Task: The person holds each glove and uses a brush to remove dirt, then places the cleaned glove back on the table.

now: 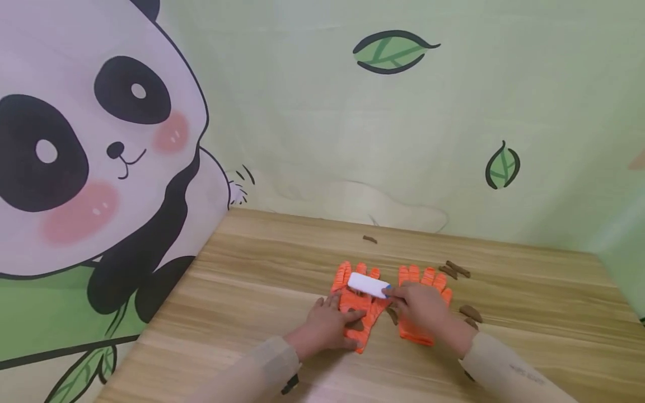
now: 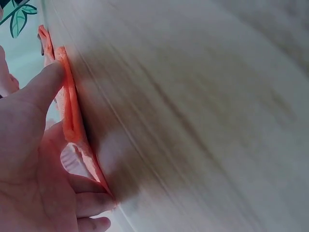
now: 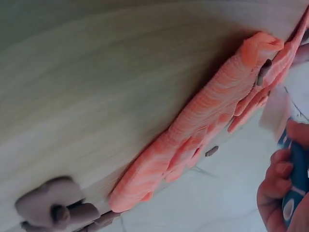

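Two orange knit gloves lie side by side on the wooden table. My left hand (image 1: pixel 330 322) rests on the left glove (image 1: pixel 359 302), its fingers spread along the glove's edges; in the left wrist view the thumb (image 2: pixel 50 79) touches the orange fabric. A brown piece (image 1: pixel 355 320) lies on that glove beside the fingers. My right hand (image 1: pixel 423 305) grips the blue handle (image 3: pixel 295 179) of a brush, whose white head (image 1: pixel 369 284) is over the left glove's upper palm. Beneath the right hand lies the right glove (image 1: pixel 417 330), partly hidden by it.
Brown pieces are scattered about: one (image 1: pixel 370 239) toward the back, two crossed (image 1: pixel 456 270) beyond the right glove, others (image 1: pixel 471 313) to its right, and one (image 1: pixel 392 316) between the gloves. A printed panda curtain (image 1: pixel 302 140) hangs behind the table (image 1: pixel 242 268).
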A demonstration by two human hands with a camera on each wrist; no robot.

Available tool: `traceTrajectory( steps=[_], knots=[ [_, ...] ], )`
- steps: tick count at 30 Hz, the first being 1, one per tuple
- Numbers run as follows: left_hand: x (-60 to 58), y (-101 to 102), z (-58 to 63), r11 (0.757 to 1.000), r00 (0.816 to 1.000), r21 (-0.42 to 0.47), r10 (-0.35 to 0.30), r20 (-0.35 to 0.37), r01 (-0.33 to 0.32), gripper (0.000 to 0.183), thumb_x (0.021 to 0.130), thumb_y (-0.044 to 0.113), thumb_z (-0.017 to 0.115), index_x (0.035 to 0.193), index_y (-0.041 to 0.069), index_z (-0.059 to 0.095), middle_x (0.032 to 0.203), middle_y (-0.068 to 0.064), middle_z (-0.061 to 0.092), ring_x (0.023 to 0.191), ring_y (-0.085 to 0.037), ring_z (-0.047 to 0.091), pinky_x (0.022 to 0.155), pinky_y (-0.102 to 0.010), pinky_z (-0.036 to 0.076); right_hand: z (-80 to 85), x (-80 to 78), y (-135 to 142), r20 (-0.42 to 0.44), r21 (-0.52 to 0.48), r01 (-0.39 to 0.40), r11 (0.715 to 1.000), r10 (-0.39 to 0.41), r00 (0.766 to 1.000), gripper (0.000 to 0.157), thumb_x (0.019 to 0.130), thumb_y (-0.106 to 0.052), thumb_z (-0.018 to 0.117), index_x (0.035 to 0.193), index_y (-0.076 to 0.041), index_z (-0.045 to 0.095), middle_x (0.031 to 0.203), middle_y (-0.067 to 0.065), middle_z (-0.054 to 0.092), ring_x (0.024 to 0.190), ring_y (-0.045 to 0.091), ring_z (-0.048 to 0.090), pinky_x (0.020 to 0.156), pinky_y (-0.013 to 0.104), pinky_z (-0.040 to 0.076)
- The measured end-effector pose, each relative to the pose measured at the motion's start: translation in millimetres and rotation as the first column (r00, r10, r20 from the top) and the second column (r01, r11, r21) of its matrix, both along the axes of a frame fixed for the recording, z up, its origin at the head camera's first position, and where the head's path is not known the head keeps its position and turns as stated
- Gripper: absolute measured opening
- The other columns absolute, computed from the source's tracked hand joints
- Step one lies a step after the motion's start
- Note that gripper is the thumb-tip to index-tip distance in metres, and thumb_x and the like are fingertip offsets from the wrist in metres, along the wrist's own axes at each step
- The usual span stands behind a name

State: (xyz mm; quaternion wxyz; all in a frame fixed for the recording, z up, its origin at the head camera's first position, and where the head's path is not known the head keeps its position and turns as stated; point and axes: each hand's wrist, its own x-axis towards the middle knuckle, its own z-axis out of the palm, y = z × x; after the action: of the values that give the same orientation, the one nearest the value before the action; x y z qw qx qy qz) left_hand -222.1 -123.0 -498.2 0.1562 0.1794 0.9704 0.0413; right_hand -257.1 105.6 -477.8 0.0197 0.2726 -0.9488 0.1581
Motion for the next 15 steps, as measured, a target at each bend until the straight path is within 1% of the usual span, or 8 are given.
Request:
traceTrajectory(
  steps=[1, 3, 4, 6, 8, 9, 11, 15],
  knots=[
    [-0.1, 0.1, 0.0, 1.0, 1.0, -0.011, -0.002, -0.005, 0.002, 0.068, 0.088, 0.063, 0.07, 0.15, 0.043, 0.05, 0.161, -0.017, 0.045, 0.157, -0.034, 0.032, 0.124, -0.052, 0.034, 0.7, -1.2, -0.3, 0.007, -0.017, 0.038, 0.999, -0.038, 0.999, 0.026, 0.097, -0.015, 0.068, 0.122, -0.016, 0.077, 0.08, 0.001, 0.068, 0.058, 0.006, 0.042, 0.052, 0.021, 0.031],
    [-0.4, 0.3, -0.2, 0.999, 1.0, -0.034, -0.01, -0.019, 0.009, 0.068, 0.088, 0.064, 0.068, 0.15, 0.044, 0.049, 0.161, -0.017, 0.045, 0.156, -0.034, 0.032, 0.123, -0.05, 0.035, 2.7, -3.5, -0.9, -0.016, -0.049, 0.046, 0.998, -0.047, 0.999, 0.026, 0.097, -0.015, 0.069, 0.122, -0.016, 0.077, 0.08, 0.002, 0.069, 0.056, 0.008, 0.04, 0.051, 0.021, 0.03],
    [-0.6, 0.2, -0.4, 0.999, 1.0, -0.038, -0.012, -0.024, 0.011, 0.068, 0.088, 0.065, 0.068, 0.15, 0.043, 0.049, 0.161, -0.018, 0.044, 0.156, -0.034, 0.033, 0.123, -0.05, 0.035, 4.1, -4.4, -0.9, -0.032, -0.056, 0.025, 0.998, -0.027, 0.999, 0.026, 0.097, -0.015, 0.069, 0.122, -0.016, 0.077, 0.083, 0.003, 0.072, 0.057, 0.007, 0.043, 0.052, 0.021, 0.031],
    [-0.4, 0.2, -1.1, 0.999, 0.999, -0.042, -0.013, -0.03, 0.012, 0.068, 0.088, 0.065, 0.068, 0.149, 0.043, 0.05, 0.16, -0.021, 0.043, 0.155, -0.035, 0.034, 0.123, -0.05, 0.036, 5.4, -5.7, -0.7, -0.059, -0.041, -0.043, 0.998, 0.04, 0.997, 0.025, 0.095, -0.016, 0.071, 0.119, -0.018, 0.079, 0.091, 0.003, 0.077, 0.061, 0.009, 0.056, 0.053, 0.021, 0.039],
    [0.2, 0.2, -2.2, 0.999, 1.0, -0.04, -0.01, -0.02, 0.01, 0.067, 0.088, 0.065, 0.068, 0.149, 0.044, 0.05, 0.161, -0.022, 0.042, 0.156, -0.035, 0.034, 0.123, -0.05, 0.035, 5.8, -5.5, 0.5, -0.054, -0.007, -0.115, 0.993, 0.114, 0.992, 0.024, 0.094, -0.015, 0.073, 0.116, -0.018, 0.08, 0.1, 0.004, 0.08, 0.069, 0.012, 0.065, 0.057, 0.021, 0.044],
    [0.3, -0.1, -2.3, 0.999, 1.0, -0.036, -0.008, -0.013, 0.007, 0.067, 0.088, 0.065, 0.068, 0.15, 0.044, 0.05, 0.161, -0.023, 0.042, 0.156, -0.035, 0.034, 0.123, -0.05, 0.035, 5.7, -5.5, 1.1, -0.025, 0.007, -0.123, 0.992, 0.123, 0.992, 0.024, 0.094, -0.015, 0.072, 0.117, -0.017, 0.079, 0.101, 0.004, 0.08, 0.071, 0.012, 0.066, 0.057, 0.021, 0.045],
    [0.6, -0.9, -4.3, 1.0, 1.0, -0.021, -0.006, -0.004, 0.006, 0.068, 0.088, 0.064, 0.069, 0.149, 0.043, 0.05, 0.161, -0.022, 0.041, 0.156, -0.035, 0.033, 0.123, -0.051, 0.035, 4.9, -5.1, 3.1, 0.002, 0.036, -0.08, 0.996, 0.08, 0.997, 0.025, 0.096, -0.015, 0.07, 0.119, -0.016, 0.078, 0.1, 0.006, 0.08, 0.067, 0.013, 0.064, 0.054, 0.021, 0.043],
    [1.2, -2.5, -7.5, 1.0, 1.0, -0.004, -0.007, 0.003, 0.007, 0.068, 0.088, 0.063, 0.07, 0.15, 0.043, 0.05, 0.162, -0.022, 0.04, 0.157, -0.036, 0.03, 0.123, -0.053, 0.034, 4.6, -4.6, 5.3, -0.028, -0.013, 0.08, 0.997, -0.08, 0.996, 0.027, 0.097, -0.013, 0.069, 0.122, -0.014, 0.077, 0.079, 0.005, 0.07, 0.055, 0.01, 0.038, 0.05, 0.022, 0.026]
  ],
)
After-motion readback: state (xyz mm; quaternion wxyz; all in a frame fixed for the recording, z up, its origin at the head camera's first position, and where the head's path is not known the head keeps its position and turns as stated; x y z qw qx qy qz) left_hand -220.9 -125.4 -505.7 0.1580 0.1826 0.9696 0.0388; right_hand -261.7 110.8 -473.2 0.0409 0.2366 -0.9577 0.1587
